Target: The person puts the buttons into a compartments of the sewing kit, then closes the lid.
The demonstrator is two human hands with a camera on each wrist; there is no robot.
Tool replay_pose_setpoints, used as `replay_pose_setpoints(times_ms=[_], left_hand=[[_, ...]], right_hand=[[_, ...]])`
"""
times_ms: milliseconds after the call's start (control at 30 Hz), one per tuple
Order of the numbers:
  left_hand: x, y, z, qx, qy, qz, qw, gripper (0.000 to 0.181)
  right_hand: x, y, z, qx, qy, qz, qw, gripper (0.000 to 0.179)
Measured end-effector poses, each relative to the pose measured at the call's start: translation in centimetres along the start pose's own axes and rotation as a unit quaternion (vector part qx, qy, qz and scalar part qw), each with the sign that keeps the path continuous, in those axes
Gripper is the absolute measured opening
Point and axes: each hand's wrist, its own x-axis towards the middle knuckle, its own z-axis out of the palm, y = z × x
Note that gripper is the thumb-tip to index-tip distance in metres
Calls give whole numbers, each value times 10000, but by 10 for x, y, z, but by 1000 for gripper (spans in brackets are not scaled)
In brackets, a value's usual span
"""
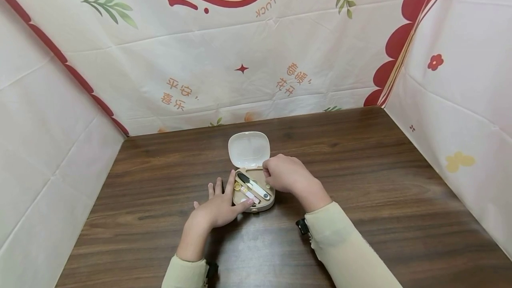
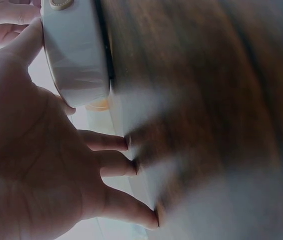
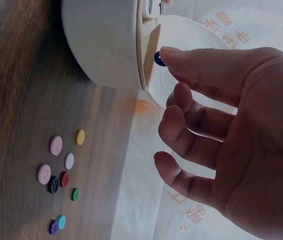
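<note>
A small beige box [image 1: 264, 207] stands on the table with its white lid [image 1: 249, 150] raised at the back. My left hand [image 1: 214, 210] rests against its left side, fingers spread, with the thumb across the front rim. At the box's right side, my right hand [image 1: 289, 175] pinches a dark blue button [image 3: 158, 58] between thumb and forefinger, over the opening. Inside lie a white tool with a black end [image 1: 254, 186], a yellow ring [image 1: 237, 186] and a small pale button-like disc [image 1: 268, 186]. My right hand hides part of the box's right compartment in the head view.
On the brown wooden table [image 1: 380, 181], several loose buttons show in the right wrist view, among them a pink button [image 3: 56, 145], a yellow button [image 3: 80, 137] and a green button [image 3: 75, 194]. Printed white cloth [image 1: 224, 66] hangs behind the table and at both sides.
</note>
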Motion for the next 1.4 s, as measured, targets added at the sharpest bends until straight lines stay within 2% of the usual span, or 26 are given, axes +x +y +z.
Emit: replay_pose_setpoints(times_ms=[500,1400], left_hand=[[1,0,0,-12,-56,-10,10000,102],[3,-1,1,-5,-54,-14,10000,104]], right_hand=[[5,-2,5,-63,89,-59,9999,23],[8,-3,6,-93,-120,-25,9999,26]])
